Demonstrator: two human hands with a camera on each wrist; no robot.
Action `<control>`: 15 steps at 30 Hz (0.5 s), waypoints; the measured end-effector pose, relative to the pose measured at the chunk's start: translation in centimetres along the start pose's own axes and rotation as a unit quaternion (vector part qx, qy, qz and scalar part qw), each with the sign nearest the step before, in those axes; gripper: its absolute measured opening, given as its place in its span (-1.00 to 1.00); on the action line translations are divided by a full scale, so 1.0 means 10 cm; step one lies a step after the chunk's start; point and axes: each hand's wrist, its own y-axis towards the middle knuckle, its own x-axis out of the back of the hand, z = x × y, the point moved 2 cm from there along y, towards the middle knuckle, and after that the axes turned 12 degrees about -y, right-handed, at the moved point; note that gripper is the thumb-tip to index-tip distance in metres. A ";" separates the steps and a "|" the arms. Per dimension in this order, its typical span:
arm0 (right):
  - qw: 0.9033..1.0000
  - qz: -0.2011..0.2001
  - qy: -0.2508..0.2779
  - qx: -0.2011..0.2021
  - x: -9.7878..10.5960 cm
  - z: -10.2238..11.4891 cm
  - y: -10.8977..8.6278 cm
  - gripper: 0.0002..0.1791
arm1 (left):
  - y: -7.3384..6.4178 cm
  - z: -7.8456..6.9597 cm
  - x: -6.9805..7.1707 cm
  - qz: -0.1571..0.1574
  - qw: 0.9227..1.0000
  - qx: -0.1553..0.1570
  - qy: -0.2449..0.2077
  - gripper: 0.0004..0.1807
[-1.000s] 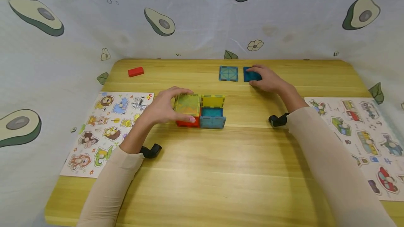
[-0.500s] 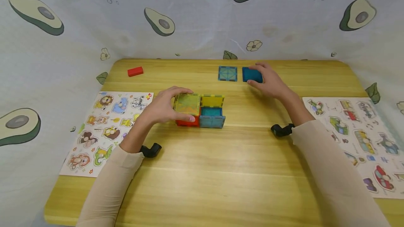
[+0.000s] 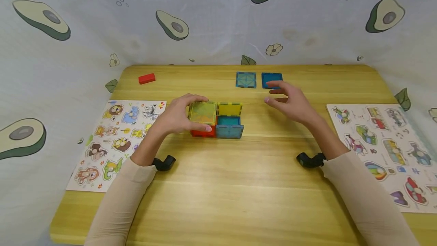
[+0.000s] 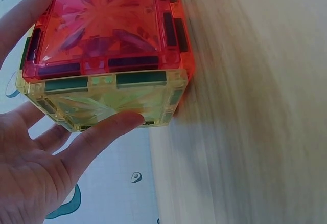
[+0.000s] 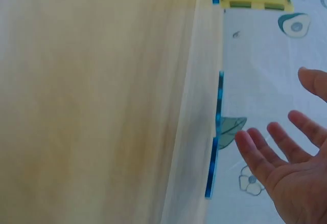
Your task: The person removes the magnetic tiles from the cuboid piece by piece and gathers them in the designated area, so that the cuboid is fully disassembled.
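Left hand (image 3: 175,117) grips the tile box (image 3: 203,112), apparently steadying it; right hand (image 3: 294,103) hangs empty, dark-blue tile (image 3: 272,77) just beyond its parted fingers. Lifting that would call for a pinch.

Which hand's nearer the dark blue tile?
Right. The right hand is just in front of the dark blue tile, partly overlapping it in the head view; the left hand is farther off, leftward, holding the yellow-topped cube.

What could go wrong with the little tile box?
If the left hand squeezes too hard, the yellow-topped box might cave in. The open section beside it has no top, so its standing yellow tile could tip if bumped. The right hand, near the dark blue tile, might knock it.
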 end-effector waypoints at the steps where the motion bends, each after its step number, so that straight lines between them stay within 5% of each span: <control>1: 1.000 0.002 0.005 0.002 -0.02 0.02 -0.03 -0.30 | 0.00 0.00 0.00 0.000 1.000 0.001 0.000 -0.10; 15: 0.997 0.025 0.045 0.055 -0.23 0.31 -0.27 -0.40 | 0.01 0.01 0.00 -0.002 1.000 -0.001 0.006 -0.08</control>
